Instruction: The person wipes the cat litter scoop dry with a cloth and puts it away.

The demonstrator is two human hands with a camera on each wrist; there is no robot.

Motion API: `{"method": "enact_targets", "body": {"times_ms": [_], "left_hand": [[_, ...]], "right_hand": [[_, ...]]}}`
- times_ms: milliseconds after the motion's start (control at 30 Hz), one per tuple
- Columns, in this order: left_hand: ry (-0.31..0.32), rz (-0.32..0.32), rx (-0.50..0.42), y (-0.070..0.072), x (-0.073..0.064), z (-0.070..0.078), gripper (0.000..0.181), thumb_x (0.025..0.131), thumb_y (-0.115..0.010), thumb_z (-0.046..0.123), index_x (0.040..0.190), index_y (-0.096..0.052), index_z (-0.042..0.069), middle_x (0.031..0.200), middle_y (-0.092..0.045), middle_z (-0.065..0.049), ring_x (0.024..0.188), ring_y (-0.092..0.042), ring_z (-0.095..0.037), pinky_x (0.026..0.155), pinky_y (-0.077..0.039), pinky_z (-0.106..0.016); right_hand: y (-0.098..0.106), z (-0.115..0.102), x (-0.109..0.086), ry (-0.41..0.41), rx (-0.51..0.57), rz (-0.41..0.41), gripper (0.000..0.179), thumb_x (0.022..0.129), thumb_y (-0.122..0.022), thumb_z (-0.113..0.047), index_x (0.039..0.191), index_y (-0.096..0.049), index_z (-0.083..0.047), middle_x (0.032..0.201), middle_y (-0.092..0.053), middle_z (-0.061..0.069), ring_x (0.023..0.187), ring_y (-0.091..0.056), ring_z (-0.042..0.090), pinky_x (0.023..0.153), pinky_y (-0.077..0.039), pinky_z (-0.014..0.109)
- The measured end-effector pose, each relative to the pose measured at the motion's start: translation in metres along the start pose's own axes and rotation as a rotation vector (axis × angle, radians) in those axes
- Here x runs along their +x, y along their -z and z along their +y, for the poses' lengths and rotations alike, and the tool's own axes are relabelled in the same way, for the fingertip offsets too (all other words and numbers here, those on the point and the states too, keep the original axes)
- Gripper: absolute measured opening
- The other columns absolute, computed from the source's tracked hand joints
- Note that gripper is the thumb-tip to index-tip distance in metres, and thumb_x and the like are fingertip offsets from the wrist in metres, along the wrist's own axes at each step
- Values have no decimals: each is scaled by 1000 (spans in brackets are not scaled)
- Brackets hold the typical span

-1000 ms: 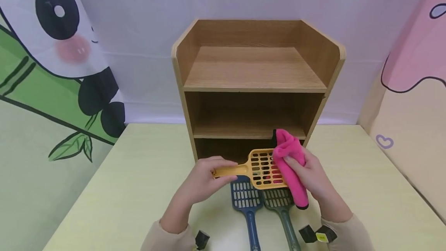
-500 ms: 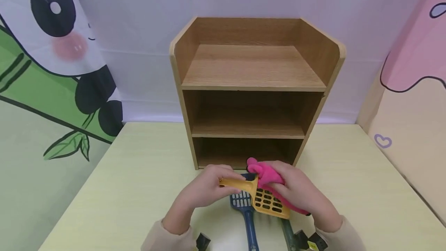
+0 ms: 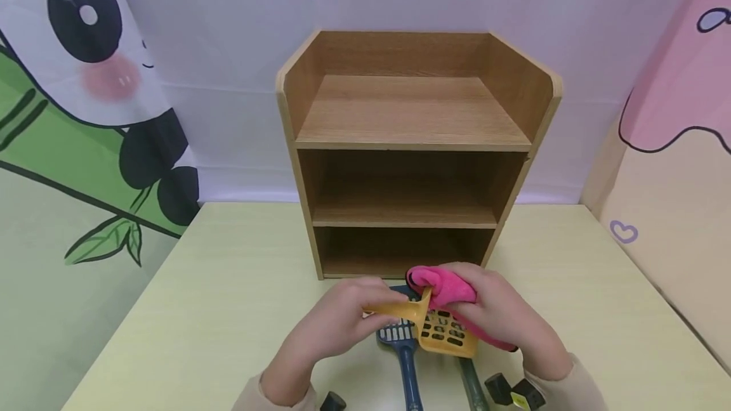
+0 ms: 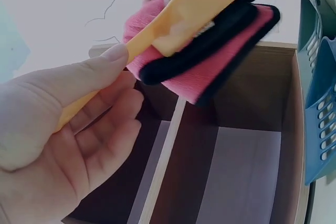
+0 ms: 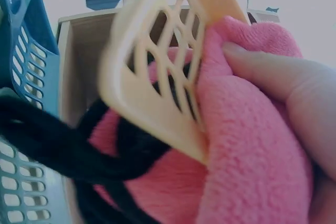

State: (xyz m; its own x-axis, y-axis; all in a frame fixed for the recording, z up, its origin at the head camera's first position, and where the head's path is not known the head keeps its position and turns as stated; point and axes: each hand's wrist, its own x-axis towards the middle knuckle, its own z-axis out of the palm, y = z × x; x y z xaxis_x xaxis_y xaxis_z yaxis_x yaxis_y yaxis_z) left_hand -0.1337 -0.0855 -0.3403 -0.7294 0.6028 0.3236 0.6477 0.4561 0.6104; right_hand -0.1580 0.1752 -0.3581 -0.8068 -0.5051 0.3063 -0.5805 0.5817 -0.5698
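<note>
Lower over the table (image 3: 228, 309) than a second ago, the yellow scoop (image 3: 445, 335) has tipped, and the pink cloth (image 3: 448, 289) has shifted from the scoop's right end to its far edge, near the handle (image 3: 400, 311). Thumb and fingers of the left hand (image 3: 345, 319) pinch that handle. Grasping the cloth, the right hand (image 3: 497, 309) presses it against the scoop, thumb on top; in the right wrist view, pink and black trim show through the slots, so cloth lies behind the slotted part too. Held by both hands, the scoop hides parts of two others on the table: a blue scoop (image 3: 408, 366), its handle toward the person, and just to its right a green scoop (image 3: 473, 385), only its handle plain in the head view. Beyond them stands a wooden cabinet (image 3: 414, 113) with three levels. Behind it hangs a pale backdrop (image 3: 240, 81). Small black blocks (image 3: 528, 394) sit by both sleeves (image 3: 274, 397).
</note>
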Motion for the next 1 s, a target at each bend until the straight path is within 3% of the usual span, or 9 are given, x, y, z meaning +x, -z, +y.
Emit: {"method": "enact_targets", "body": {"times_ms": [167,367,600,800,1000], "left_hand": [[-29,78,60,-1,1,0,29,80,-75,17,108,-72,13,92,-70,3,71,-53,-2,60,-47,-12],[-139,195,144,-1,2,-2,28,78,-77,17,105,-73,12,90,-71,2,72,-59,-5,63,-47,-8],[-191,269,178,-2,5,-3,30,78,-77,16,107,-72,11,92,-72,1,79,-64,-6,69,-49,-7],[-219,338,201,-4,7,-4,32,77,-78,16,108,-72,10,91,-73,1,78,-65,-7,69,-49,-6],[-242,387,213,-9,10,-8,32,77,-78,14,108,-71,9,90,-72,0,77,-64,-6,68,-47,-4]], "right_hand": [[2,1,-1,67,-105,169,44,75,-79,-13,115,-64,-21,109,-68,-6,98,-63,12,79,-57,34],[2,0,1,5,-122,321,42,72,-81,-8,111,-66,-15,102,-70,-1,89,-65,15,74,-57,35],[3,-4,1,-213,16,469,35,76,-78,-8,108,-64,-11,98,-70,4,84,-62,17,69,-53,23],[6,-7,4,-435,204,493,34,82,-74,-20,112,-61,-10,106,-66,8,90,-58,17,69,-53,21],[7,-7,7,-541,368,506,34,86,-69,-25,113,-57,-9,110,-60,8,89,-62,13,71,-56,23]]}}
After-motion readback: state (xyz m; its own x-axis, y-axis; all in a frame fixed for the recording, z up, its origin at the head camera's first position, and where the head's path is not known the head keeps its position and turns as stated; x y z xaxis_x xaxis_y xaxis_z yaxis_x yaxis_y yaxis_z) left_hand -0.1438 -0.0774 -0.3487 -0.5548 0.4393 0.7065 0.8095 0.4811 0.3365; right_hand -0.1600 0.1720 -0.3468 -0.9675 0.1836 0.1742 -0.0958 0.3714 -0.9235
